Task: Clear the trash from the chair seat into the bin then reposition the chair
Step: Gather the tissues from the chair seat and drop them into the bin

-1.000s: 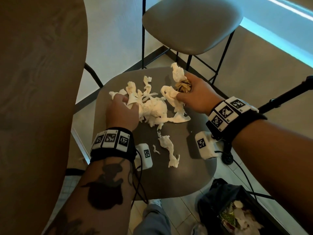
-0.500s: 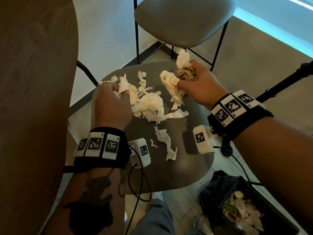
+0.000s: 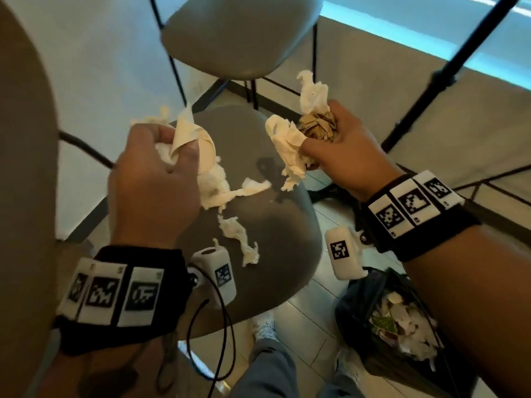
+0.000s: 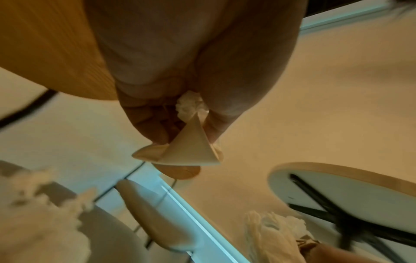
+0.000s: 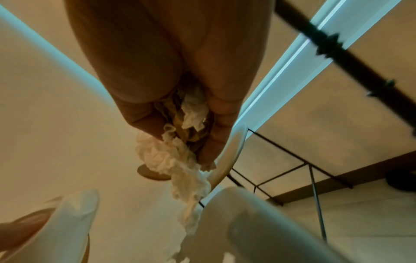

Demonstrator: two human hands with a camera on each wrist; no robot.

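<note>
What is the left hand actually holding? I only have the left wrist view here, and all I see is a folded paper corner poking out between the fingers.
Observer: In the head view the left hand grips a bunch of white tissue that trails down toward the chair seat.
Operator: Is the seat cleared?
Observer: No. A torn tissue strip lies loose on the seat near its front, with a tiny scrap beside it.
Operator: And the right hand?
Observer: The right hand grips a brown crumpled wad together with white tissue.
Operator: Where is the bin?
Observer: The black-bagged bin stands on the floor below the right wrist, already holding trash.
</note>
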